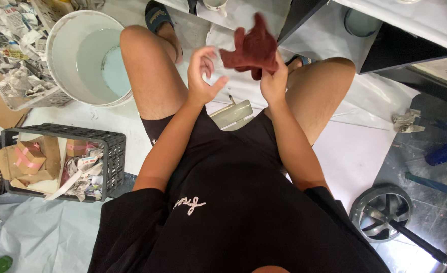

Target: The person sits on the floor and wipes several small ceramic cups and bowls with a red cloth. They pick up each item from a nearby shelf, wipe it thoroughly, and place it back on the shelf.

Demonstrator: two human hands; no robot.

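Note:
I sit with my knees apart, looking down at my lap. My right hand (pixel 275 81) is closed around the lower part of a dark red cloth (pixel 251 48), which sticks up above my fingers between my knees. My left hand (pixel 203 76) hovers just left of the cloth with its fingers curled and apart, holding nothing. Below the hands, between my thighs, a pale rectangular object (pixel 232 114) lies on the floor.
A white bucket (pixel 64 38) with pale liquid stands at the upper left. Beside it is a clear bin of crumpled newspaper (pixel 11 55). A black crate (pixel 113 151) holds cardboard pieces and paper. A small wheel (pixel 381 211) and blue tools (pixel 444 152) lie at right.

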